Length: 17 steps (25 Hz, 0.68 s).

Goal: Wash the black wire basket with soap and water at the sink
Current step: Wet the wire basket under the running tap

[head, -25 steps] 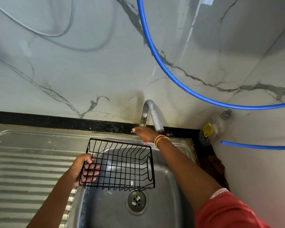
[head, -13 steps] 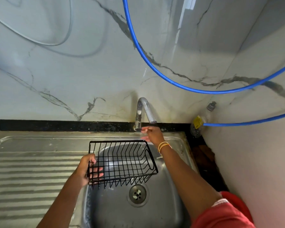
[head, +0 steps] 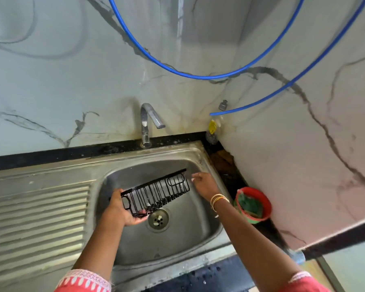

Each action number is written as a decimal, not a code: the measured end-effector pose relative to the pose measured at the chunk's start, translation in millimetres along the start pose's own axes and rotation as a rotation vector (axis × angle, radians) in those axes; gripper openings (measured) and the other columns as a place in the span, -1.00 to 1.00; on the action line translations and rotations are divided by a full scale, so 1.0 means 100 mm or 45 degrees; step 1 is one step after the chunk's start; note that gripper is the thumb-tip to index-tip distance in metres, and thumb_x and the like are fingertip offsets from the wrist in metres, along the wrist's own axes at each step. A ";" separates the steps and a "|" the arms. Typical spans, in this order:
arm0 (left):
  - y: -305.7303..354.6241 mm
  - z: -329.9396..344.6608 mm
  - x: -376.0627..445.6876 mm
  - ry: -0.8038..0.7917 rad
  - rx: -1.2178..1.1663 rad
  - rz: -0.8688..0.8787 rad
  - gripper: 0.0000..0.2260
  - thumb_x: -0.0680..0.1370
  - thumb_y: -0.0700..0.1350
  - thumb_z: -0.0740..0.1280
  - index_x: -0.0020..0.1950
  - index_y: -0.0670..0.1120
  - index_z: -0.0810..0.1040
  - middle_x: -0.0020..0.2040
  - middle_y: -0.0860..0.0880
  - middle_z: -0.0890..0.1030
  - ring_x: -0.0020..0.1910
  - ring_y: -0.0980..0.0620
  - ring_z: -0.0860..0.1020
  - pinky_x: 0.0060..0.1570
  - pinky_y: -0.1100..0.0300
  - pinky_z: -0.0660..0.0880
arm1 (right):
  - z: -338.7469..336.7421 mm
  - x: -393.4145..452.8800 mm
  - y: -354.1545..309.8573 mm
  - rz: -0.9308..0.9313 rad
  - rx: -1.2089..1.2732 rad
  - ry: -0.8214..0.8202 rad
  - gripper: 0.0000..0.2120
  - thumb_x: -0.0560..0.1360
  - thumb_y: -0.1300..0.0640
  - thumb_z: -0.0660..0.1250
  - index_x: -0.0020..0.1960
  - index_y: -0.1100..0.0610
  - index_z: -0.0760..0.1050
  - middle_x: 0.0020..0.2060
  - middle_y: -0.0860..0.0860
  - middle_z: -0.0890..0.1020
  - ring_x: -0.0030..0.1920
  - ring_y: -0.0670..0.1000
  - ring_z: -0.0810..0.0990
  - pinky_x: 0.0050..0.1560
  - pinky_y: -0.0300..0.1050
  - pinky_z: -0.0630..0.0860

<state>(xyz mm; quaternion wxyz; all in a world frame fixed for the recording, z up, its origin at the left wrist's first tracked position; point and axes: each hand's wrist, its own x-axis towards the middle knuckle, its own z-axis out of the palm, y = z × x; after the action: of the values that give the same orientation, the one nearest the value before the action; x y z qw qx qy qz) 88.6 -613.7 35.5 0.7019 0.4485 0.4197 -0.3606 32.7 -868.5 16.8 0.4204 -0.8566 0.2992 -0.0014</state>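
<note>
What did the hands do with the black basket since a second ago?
The right hand left the curved metal tap and came down beside the black wire basket, fingers relaxed, not holding it. The basket tipped from lying flat onto its side, lower in the steel sink. The left hand kept gripping the basket's left end. No water runs from the tap.
</note>
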 end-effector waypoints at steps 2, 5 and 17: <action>-0.15 0.08 -0.02 0.008 -0.054 -0.104 -0.50 0.44 0.17 0.30 0.17 -0.20 0.51 0.13 -0.24 0.52 0.06 -0.29 0.49 0.01 -0.32 0.49 | -0.02 -0.16 0.13 0.017 -0.070 0.038 -0.71 0.48 0.25 0.27 0.17 0.17 0.59 0.15 0.10 0.63 0.19 0.10 0.57 0.27 -0.11 0.44; -0.32 0.18 -0.11 0.069 -0.264 -0.206 -0.51 0.43 0.04 0.37 0.15 -0.27 0.34 0.31 -0.26 0.23 0.19 -0.29 0.38 0.09 -0.27 0.50 | 0.02 -0.42 0.26 0.087 -0.227 0.006 -0.61 0.45 0.22 0.27 0.28 0.12 0.52 0.21 0.10 0.60 0.25 0.12 0.53 0.27 -0.14 0.40; -0.54 0.42 -0.13 0.084 -0.360 -0.363 -0.31 0.34 0.07 0.44 0.29 -0.25 0.23 0.41 -0.29 0.06 0.14 -0.38 0.39 -0.01 -0.30 0.52 | -0.55 -0.72 0.38 0.079 0.029 0.427 -0.69 0.43 0.30 0.22 0.11 0.17 0.61 0.09 0.12 0.65 0.12 0.11 0.60 0.20 -0.07 0.50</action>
<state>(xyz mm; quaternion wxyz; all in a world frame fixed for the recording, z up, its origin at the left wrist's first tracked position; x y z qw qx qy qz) 46.9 -668.9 40.3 0.6856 0.2930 0.5482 -0.3790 -59.9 -888.7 43.2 0.3740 -0.8300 0.3914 -0.1346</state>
